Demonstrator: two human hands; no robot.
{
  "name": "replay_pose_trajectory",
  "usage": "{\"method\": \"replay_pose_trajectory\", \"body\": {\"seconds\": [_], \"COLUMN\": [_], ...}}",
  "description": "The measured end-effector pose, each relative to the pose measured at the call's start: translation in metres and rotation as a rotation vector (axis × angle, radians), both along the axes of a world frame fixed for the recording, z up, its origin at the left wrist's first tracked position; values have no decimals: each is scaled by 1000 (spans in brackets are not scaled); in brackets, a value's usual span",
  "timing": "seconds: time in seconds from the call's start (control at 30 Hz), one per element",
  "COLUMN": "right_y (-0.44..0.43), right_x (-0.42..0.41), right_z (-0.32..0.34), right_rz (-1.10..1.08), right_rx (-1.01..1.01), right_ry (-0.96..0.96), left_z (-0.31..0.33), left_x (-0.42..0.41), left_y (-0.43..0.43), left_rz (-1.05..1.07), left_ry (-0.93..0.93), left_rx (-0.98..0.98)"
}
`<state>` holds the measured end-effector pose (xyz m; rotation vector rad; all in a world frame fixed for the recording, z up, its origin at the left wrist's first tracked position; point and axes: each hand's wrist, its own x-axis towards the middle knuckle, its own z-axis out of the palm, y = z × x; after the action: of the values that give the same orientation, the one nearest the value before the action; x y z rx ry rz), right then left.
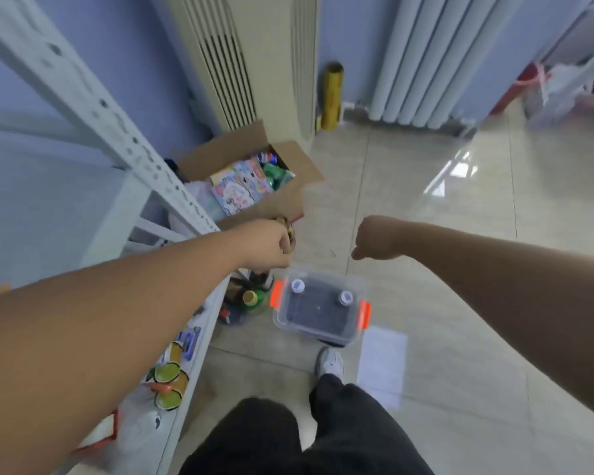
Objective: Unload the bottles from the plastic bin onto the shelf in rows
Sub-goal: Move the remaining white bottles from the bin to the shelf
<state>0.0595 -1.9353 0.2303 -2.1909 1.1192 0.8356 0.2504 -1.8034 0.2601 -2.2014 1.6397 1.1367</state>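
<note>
While both arms hang out over the floor, I'm looking down at the plastic bin (318, 308), and that's the relation everything turns on: it sits low and below both hands, between them, a touch nearer under the right hand (374, 240) than the left hand (268, 246). Two bottles remain in it, one white-capped bottle (297, 286) toward the far-left corner and a second bottle (346, 297) toward the right side. Both stand upright, long axis pointing up at me, so I see mostly caps and dark bodies through the clear walls. Orange latches mark the bin's two ends.

My left fingers are clenched around something brownish-gold at the shelf (186, 337) edge; blur stops me from saying whether it's a bottle. My right fingers are curled loosely into a fist, grasping nothing I can make out.

My read: the right hand is free and closer, so it drops straight down onto a cap. On the lower shelf level just left of the bin, a green bottle (254, 299) with a yellow cap already stands among darker ones.
</note>
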Motion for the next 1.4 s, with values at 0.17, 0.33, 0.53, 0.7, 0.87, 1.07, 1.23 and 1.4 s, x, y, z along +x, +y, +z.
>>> {"method": "replay_pose_trajectory", "body": {"seconds": [0.17, 0.33, 0.53, 0.7, 0.87, 1.07, 1.23, 1.4], "right_y": [21, 37, 37, 40, 43, 48, 46, 49], "right_x": [-25, -35, -21, -13, -9, -3, -9, -15], "right_z": [-102, -208, -308, -367, -410, -449, -475, -467], "right_rz": [-160, -459, -648, -819, -947, -875, -819, -808], "right_rx": [120, 198, 242, 224, 193, 180, 115, 121], "right_ry": [12, -29, -38, 6, 11, 48, 44, -37], "left_z": [-115, -236, -342, -404, -444, -477, -512, -508], "left_x": [-11, -14, -14, -17, -29, -32, -38, -37], "left_y": [-7, -30, -46, -41, -34, -33, -28, -22], "left_rz": [-41, -62, 14, 31, 83, 83, 121, 150], "left_ry": [62, 80, 95, 102, 53, 39, 39, 77], "left_rx": [107, 160, 180, 231, 202, 231, 183, 100]}}
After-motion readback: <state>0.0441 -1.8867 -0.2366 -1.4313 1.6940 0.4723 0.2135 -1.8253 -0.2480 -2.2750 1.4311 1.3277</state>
